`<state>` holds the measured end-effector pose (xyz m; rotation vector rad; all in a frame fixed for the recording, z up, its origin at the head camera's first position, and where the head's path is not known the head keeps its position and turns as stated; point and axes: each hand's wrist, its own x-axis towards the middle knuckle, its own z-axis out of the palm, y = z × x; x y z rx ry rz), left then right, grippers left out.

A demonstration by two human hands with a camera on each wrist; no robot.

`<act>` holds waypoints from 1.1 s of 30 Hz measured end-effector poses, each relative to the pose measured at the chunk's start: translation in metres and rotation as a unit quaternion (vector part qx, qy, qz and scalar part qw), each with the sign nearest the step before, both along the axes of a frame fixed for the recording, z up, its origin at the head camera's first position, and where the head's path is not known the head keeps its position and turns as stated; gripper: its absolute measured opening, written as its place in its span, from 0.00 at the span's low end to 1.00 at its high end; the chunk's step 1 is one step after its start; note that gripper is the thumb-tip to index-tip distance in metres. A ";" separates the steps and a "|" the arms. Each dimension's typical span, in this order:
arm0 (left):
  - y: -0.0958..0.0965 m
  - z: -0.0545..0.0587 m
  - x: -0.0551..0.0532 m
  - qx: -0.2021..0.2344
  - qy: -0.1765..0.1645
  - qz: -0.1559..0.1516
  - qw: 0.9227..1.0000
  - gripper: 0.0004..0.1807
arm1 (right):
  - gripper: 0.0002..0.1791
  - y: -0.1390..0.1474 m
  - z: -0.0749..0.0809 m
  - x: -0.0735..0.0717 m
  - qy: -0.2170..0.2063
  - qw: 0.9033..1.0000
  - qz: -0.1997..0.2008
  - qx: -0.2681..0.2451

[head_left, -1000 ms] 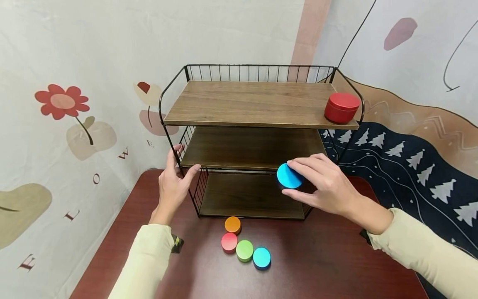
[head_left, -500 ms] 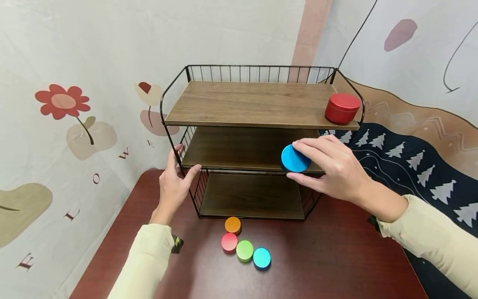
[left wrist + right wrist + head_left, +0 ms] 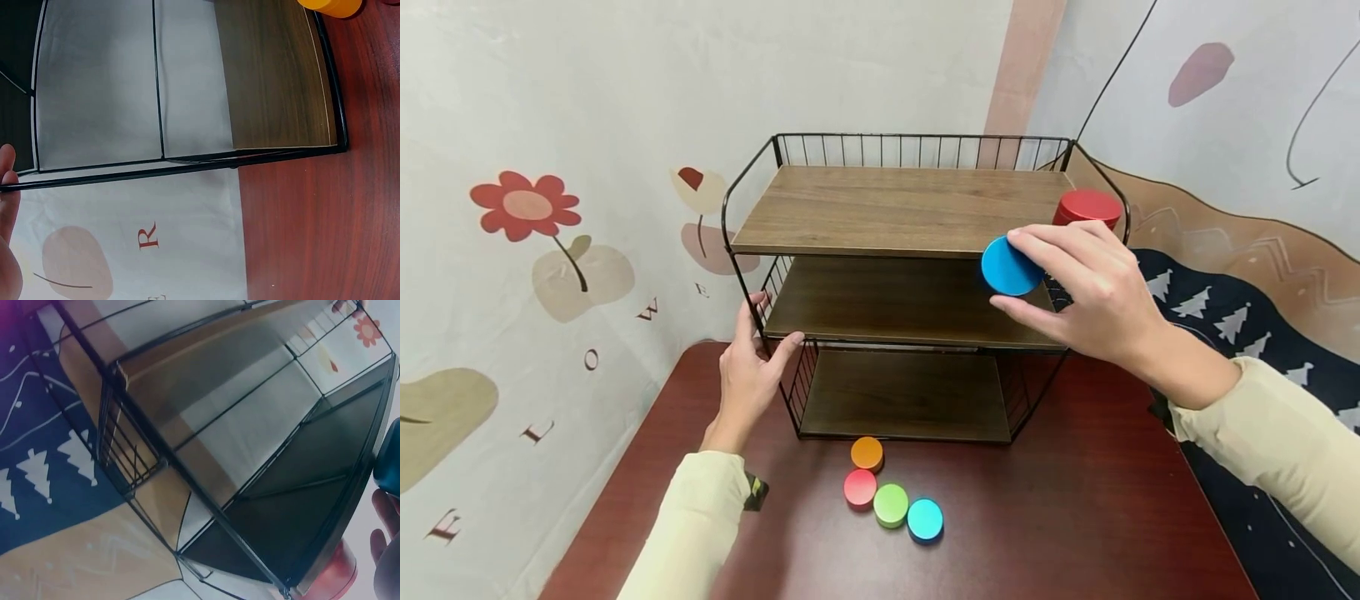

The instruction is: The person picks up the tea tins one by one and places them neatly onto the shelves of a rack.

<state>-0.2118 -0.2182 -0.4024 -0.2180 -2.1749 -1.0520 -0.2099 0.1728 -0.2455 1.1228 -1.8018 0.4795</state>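
My right hand (image 3: 1093, 287) pinches a round blue tin (image 3: 1011, 267) between thumb and fingers. It is held up at the front of the top board, near its right end, with the blue top facing me. In the right wrist view the blue tin (image 3: 389, 465) shows only at the right edge. A three-tier rack (image 3: 887, 208) of wooden boards and black wire stands on the table. My left hand (image 3: 748, 379) grips its left side, thumb at the middle board's front corner, other fingers round the wire. A red tin (image 3: 1086, 202) sits at the top board's right end, partly hidden behind my right hand.
In front of the rack on the dark red table (image 3: 1037, 517) lie several small round pieces: orange (image 3: 867, 452), red (image 3: 860, 488), green (image 3: 891, 505) and light blue (image 3: 925, 519). A printed cloth (image 3: 880, 67) hangs behind the rack.
My right hand has raised the blue tin from in front of the lower boards to the top board's front edge, also moving slightly right. My left hand keeps its grip.
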 end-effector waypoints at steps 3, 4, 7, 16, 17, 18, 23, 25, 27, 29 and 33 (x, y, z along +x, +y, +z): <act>0.000 0.000 0.000 -0.001 0.002 0.002 1.000 0.38 | 0.33 0.002 0.004 -0.003 0.004 1.000 0.002 -0.010; 0.000 0.000 0.000 0.000 0.002 0.001 1.000 0.38 | 0.32 0.002 0.006 -0.004 0.006 1.000 0.003 -0.013; 0.000 0.000 -0.001 0.004 0.001 -0.003 1.000 0.38 | 0.32 0.003 0.010 -0.007 0.011 1.000 -0.002 -0.016; 0.000 -0.002 0.000 0.005 0.000 -0.005 1.000 0.38 | 0.34 0.006 0.020 -0.015 0.006 1.000 -0.018 -0.010; 0.000 -0.002 -0.001 0.005 0.000 -0.005 1.000 0.38 | 0.34 0.006 0.021 -0.016 0.004 1.000 -0.021 -0.009; 0.000 -0.001 -0.001 0.006 0.000 -0.006 1.000 0.38 | 0.34 0.007 0.022 -0.017 0.002 1.000 -0.023 -0.007; 0.000 -0.001 0.000 0.006 0.000 -0.004 1.000 0.38 | 0.35 0.009 0.025 -0.021 -0.007 0.999 -0.038 0.004; 0.000 -0.001 0.000 0.006 0.002 -0.004 1.000 0.38 | 0.35 0.010 0.026 -0.024 -0.013 0.999 -0.042 0.008; 0.000 -0.001 0.000 0.005 0.003 -0.004 1.000 0.38 | 0.36 0.011 0.026 -0.026 -0.019 0.999 -0.047 0.017; 0.000 -0.002 0.000 0.004 0.005 -0.004 1.000 0.38 | 0.36 0.012 0.027 -0.028 -0.024 0.998 -0.054 0.027; 0.000 -0.002 -0.002 0.005 0.008 -0.004 1.000 0.38 | 0.35 0.013 0.029 -0.032 -0.028 0.995 -0.072 0.059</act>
